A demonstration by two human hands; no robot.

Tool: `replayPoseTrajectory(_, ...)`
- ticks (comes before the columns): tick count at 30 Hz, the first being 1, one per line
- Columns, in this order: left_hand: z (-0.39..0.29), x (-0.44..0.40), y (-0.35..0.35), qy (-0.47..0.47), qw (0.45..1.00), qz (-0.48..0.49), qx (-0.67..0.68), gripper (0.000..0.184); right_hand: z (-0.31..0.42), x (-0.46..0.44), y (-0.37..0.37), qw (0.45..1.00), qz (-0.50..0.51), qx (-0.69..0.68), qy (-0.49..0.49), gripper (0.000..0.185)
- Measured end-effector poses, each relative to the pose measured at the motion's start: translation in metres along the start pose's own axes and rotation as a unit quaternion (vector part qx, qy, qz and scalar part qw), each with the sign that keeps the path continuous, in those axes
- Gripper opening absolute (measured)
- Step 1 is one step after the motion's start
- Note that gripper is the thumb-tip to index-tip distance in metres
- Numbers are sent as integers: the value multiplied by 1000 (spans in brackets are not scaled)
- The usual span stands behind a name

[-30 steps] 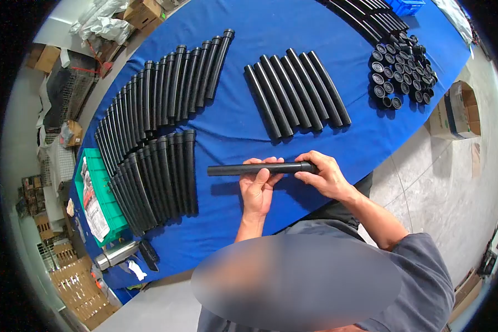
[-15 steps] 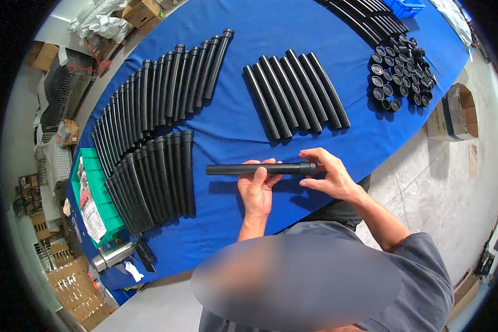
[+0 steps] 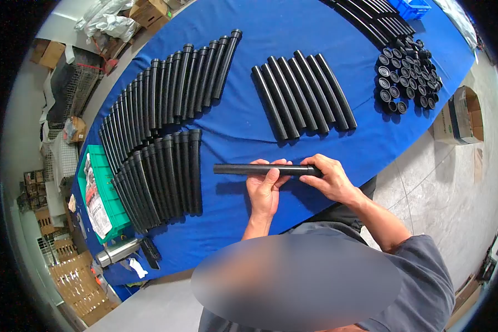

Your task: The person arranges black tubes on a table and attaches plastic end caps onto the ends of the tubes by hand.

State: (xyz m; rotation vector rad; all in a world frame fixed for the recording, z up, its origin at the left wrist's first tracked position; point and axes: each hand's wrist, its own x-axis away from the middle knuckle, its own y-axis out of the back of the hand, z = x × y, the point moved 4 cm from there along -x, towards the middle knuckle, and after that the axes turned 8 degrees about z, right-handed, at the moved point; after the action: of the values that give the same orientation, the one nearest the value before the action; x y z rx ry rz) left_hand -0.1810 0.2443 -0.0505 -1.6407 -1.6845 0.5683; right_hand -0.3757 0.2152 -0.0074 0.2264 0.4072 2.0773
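Where left hand (image 3: 264, 193) curls closed: black tube (image 3: 235, 169), centre.
Right hand (image 3: 333, 180): closed on its end, tip hidden.
Caps (image 3: 384, 83): crowded, upper right.
Blue crate (image 3: 412, 9): cut off, top.

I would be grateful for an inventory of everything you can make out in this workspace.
Held tube: one, black, between both hands
Collared tubes: many, black, two rows at table left
Plain tubes: seven or eight, black, mid-table
Round caps: dozens, black, table right
Far tubes: many, black, far right
Bin: one, blue, far right corner
Crate: one, green, left edge, printed sheet inside
Metal cylinder: one, silver, near left corner
Dark object: one, black, beside it, unclear
Scrap: one, white, beside both
Cloth: one, blue, over the table
Open carton: one, brown, floor at right
Background clutter: uncountable, mixed colours, left
Left hand: one, tube's middle
Right hand: one, tube's right end
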Motion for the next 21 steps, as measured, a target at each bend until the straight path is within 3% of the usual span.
replayPoseTrajectory(1, 1, 0, 1, 2, 1000, 2, 7, 24, 0, 1, 0, 1000, 6, -1, -9, 35)
replayPoseTrajectory(4, -4, -2, -7, 2, 999, -3, 33, 24, -5, 4, -2, 974, 53, -139, -173, 38)
replayPoseTrajectory(7, -9, 0, -14, -3, 999, -18, 51, 24, -2, 4, -2, 940, 74, -232, -237, 42)
replayPoseTrajectory(9, -4, 1, 0, -3, 999, -5, 43, 25, 1, 0, -3, 984, -26, -164, -63, 42)
replayPoseTrajectory(11, 0, 1, 11, 8, 999, 6, 35, 27, 2, 1, -2, 994, -64, -81, 40, 42)
replayPoseTrajectory(13, 2, 0, 11, 4, 999, 24, 33, 28, 3, 2, 4, 997, -43, 13, 67, 43)
replayPoseTrajectory(16, -4, -2, 3, -15, 998, 51, 43, 30, 0, 3, 3, 997, 34, -50, -50, 42)
replayPoseTrajectory(19, -16, -10, -4, 4, 996, 75, 42, 31, -1, 5, -2, 981, 23, -139, -130, 40)
replayPoseTrajectory(21, -17, -18, -5, 19, 996, 80, 17, 32, 0, 2, 2, 995, -59, -77, -35, 37)
